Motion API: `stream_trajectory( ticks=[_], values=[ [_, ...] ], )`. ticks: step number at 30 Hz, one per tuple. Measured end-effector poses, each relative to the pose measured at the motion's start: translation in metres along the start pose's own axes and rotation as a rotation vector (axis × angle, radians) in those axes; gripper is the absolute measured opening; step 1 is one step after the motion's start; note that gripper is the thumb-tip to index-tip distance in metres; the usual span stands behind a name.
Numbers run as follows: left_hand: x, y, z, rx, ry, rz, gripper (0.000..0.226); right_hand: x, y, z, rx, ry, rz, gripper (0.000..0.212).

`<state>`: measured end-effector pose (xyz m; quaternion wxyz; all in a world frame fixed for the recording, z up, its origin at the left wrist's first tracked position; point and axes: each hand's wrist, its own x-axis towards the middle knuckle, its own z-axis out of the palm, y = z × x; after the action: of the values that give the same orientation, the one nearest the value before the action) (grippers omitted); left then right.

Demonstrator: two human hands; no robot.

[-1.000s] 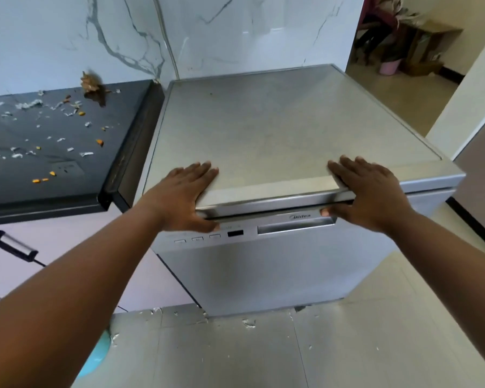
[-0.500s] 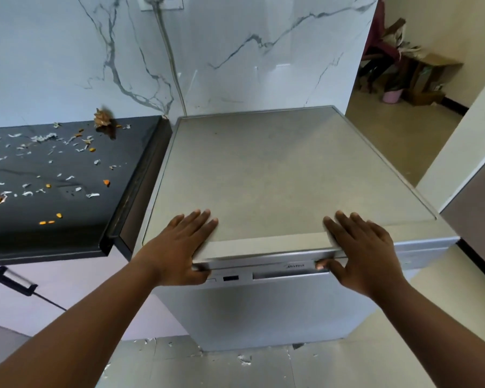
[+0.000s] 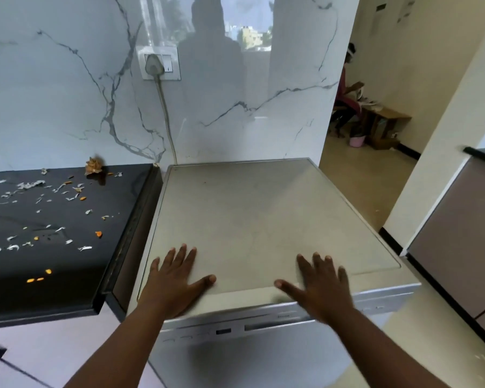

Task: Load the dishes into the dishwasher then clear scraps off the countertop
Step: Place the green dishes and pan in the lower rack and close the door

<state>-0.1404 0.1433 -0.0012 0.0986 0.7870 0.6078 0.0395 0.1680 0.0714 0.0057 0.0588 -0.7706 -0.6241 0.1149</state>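
Observation:
A silver freestanding dishwasher (image 3: 252, 219) stands against the marble wall with its door closed; its control strip shows just below the top's front edge. My left hand (image 3: 177, 278) lies flat, fingers spread, on the front left of its top. My right hand (image 3: 319, 281) lies flat on the front right, slightly blurred. Neither hand holds anything. To the left, the black countertop (image 3: 67, 289) carries several white and orange scraps (image 3: 39, 203) and a brown shell-like object (image 3: 94, 167) near the wall. No dishes are in view.
A power cord runs from a wall socket (image 3: 159, 64) down behind the dishwasher. A doorway on the right opens onto a room where a person (image 3: 346, 99) sits. A cabinet (image 3: 459, 247) stands at the right. Tiled floor lies below.
Both thumbs have come off the door's top edge; both hands now rest flat on the dishwasher's top. The camera has tilted up, showing more wall.

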Motion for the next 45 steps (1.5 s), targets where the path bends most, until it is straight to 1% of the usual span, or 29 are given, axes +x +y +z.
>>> stream_trajectory(
  ticks=[3,5,8,10,12,14,15,17,20,23,25,31,35,37,39,40,42,43,45],
  values=[
    [0.015,0.003,-0.001,-0.034,0.002,-0.071,0.102,0.015,-0.037,0.007,-0.059,-0.043,0.053,0.125],
    [0.023,0.006,-0.001,-0.018,-0.001,-0.081,0.106,0.026,-0.055,0.01,-0.064,-0.051,0.014,0.127],
    [0.033,0.002,-0.002,-0.003,0.002,-0.066,0.118,0.044,-0.085,0.01,-0.067,-0.082,-0.063,0.131],
    [0.036,0.002,-0.002,-0.018,-0.012,-0.044,0.126,0.053,-0.108,0.01,-0.115,-0.073,-0.13,0.125],
    [0.039,0.0,-0.004,-0.049,-0.028,-0.036,0.133,0.059,-0.131,0.007,-0.16,-0.05,-0.208,0.114],
    [0.047,-0.009,-0.011,-0.073,-0.029,-0.032,0.133,0.066,-0.15,0.001,-0.182,-0.019,-0.27,0.107],
    [0.053,-0.015,-0.017,-0.07,-0.018,-0.026,0.129,0.07,-0.157,-0.003,-0.187,-0.001,-0.294,0.106],
    [0.064,-0.032,-0.034,-0.025,0.029,-0.007,0.12,0.08,-0.169,-0.014,-0.199,0.029,-0.327,0.107],
    [0.075,-0.054,-0.063,0.042,0.109,0.011,0.114,0.097,-0.182,-0.027,-0.205,0.077,-0.358,0.108],
    [0.083,-0.069,-0.087,0.096,0.166,0.001,0.109,0.118,-0.202,-0.034,-0.196,0.102,-0.378,0.101],
    [0.09,-0.078,-0.099,0.123,0.179,-0.012,0.105,0.13,-0.218,-0.035,-0.199,0.116,-0.425,0.1],
    [0.115,-0.095,-0.131,0.155,0.248,-0.065,0.107,0.174,-0.261,-0.047,-0.181,0.206,-0.55,0.105],
    [0.133,-0.108,-0.155,0.164,0.306,-0.095,0.11,0.202,-0.281,-0.06,-0.143,0.225,-0.556,0.1],
    [0.144,-0.115,-0.17,0.134,0.367,-0.112,0.103,0.214,-0.291,-0.067,-0.147,0.267,-0.564,0.097],
    [0.157,-0.122,-0.184,0.169,0.441,-0.108,0.095,0.227,-0.304,-0.073,-0.157,0.205,-0.544,0.093],
    [0.162,-0.125,-0.191,0.204,0.464,-0.102,0.093,0.231,-0.31,-0.078,-0.169,0.227,-0.535,0.092],
    [0.174,-0.131,-0.211,0.213,0.498,-0.095,0.093,0.243,-0.326,-0.098,-0.165,0.251,-0.547,0.1],
    [0.182,-0.134,-0.219,0.234,0.538,-0.065,0.095,0.25,-0.334,-0.108,-0.179,0.305,-0.582,0.105],
    [0.197,-0.143,-0.235,0.235,0.546,-0.031,0.098,0.265,-0.351,-0.122,-0.162,0.349,-0.579,0.106]
  ],
)
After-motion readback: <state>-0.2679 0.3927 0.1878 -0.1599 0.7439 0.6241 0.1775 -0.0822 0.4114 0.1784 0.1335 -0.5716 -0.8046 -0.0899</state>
